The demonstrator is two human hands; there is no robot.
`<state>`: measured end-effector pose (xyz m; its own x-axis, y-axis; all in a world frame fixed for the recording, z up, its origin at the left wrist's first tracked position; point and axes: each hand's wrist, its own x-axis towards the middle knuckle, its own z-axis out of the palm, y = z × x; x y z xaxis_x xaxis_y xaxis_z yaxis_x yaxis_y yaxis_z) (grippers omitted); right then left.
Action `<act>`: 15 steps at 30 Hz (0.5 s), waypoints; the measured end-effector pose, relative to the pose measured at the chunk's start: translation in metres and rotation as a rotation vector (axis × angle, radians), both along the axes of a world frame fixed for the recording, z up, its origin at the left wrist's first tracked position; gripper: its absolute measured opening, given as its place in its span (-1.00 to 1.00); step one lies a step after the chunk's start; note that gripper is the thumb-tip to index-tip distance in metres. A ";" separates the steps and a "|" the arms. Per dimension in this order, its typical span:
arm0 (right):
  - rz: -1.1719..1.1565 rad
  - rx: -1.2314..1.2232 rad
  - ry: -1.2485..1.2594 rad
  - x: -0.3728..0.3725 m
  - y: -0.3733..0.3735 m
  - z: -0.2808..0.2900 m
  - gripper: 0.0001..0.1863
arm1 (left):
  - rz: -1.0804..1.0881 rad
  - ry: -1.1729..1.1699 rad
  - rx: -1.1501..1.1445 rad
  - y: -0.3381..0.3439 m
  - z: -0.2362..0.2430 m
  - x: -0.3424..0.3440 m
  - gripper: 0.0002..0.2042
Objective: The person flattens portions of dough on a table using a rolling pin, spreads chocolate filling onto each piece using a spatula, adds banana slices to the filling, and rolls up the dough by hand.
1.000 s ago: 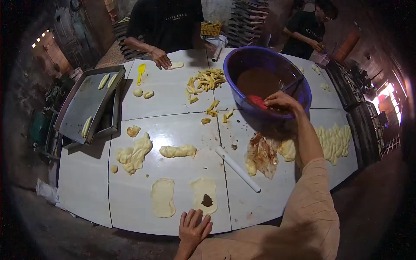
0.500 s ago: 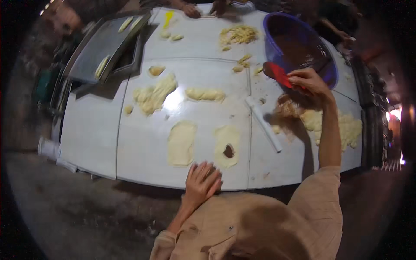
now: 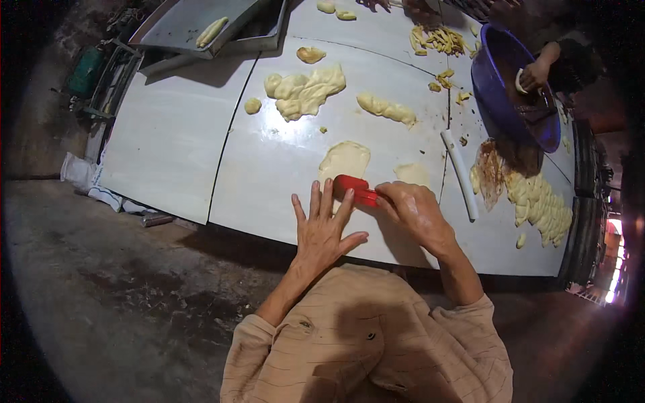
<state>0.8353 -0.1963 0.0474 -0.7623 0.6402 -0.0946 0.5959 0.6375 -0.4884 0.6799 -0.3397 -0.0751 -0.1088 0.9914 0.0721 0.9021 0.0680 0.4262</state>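
Note:
My right hand grips a red spatula whose blade sits over the near part of a flat, pale dough piece. Beside that blade, my left hand has its fingers spread, the tips close to the dough's near edge. Whether they touch it I cannot tell. A second flat dough piece lies to the right, its near part hidden behind my right hand. Farther off are a lumpy dough roll and a bigger heap of dough.
A white rod lies right of my hand. Beyond it are a brown-smeared plastic sheet and several dough pieces. Another person's hand reaches into the purple basin of brown filling. Metal trays stand far left; yellow strips lie at the back.
My right hand has brought the red spatula from beside the basin to the left dough piece. My left hand's fingers have spread. The view has shifted, and another person's hand is now in the basin.

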 end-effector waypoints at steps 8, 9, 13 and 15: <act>-0.205 0.052 -0.020 0.016 -0.009 -0.004 -0.75 | 0.058 0.058 -0.038 0.012 -0.003 -0.017 -0.12; -0.211 0.049 -0.021 0.014 -0.011 -0.006 -0.75 | 0.052 0.058 -0.041 0.010 -0.003 -0.018 -0.12; -0.197 0.103 0.017 0.015 -0.020 -0.023 -0.76 | -0.012 0.037 -0.096 -0.003 0.008 -0.021 -0.11; -0.227 0.103 0.063 0.010 -0.023 -0.022 -0.78 | -0.004 0.046 -0.112 -0.014 0.009 -0.022 -0.12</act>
